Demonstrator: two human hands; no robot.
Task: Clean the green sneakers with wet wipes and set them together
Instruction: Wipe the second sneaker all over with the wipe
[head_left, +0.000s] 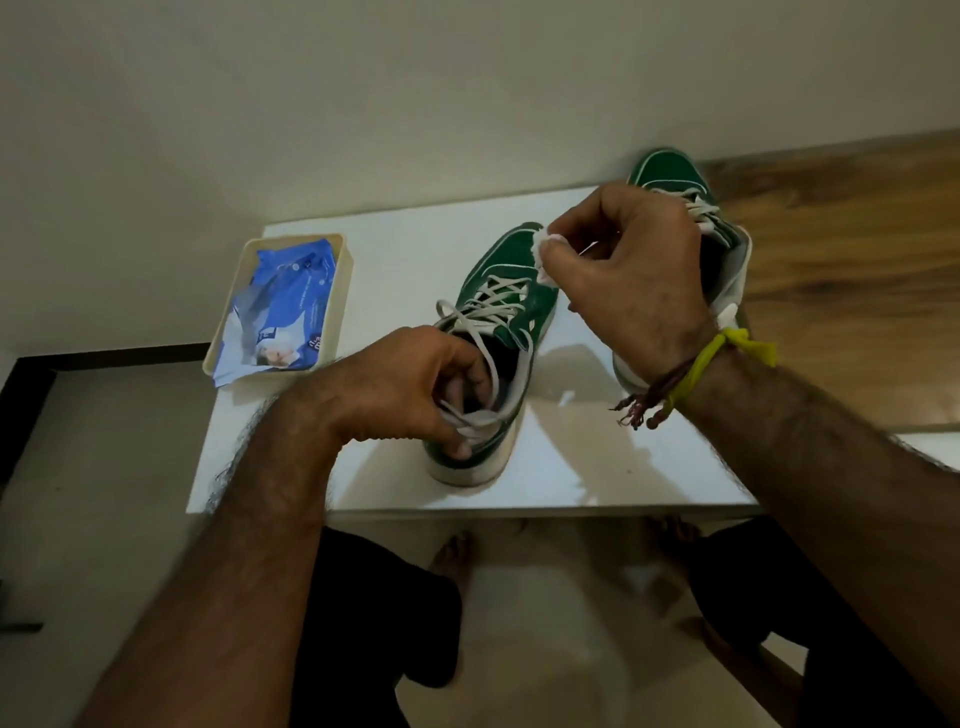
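Our left hand (415, 384) grips the near green sneaker (493, 353) at the heel collar, with the fingers curled inside the opening and the thumb on the outside of the heel, so the shoe stands steady on the white table (395, 244). Our right hand (631, 280) pinches a small crumpled wet wipe (545, 254) between thumb and fingers, just above the toe side of this sneaker. The second green sneaker (675, 171) lies behind the right hand, near the far right corner of the table, and is partly hidden. We judge the sneaker light but bulky, with a soft upper and a stiff sole, so the heel collar is a good place to hold it. The loose white laces (493, 296) can catch the wipe. The wipe itself is soft and wet, and probably tears easily. The blue wipes pack (280, 306) lies in a cream tray (343, 301) on the left.
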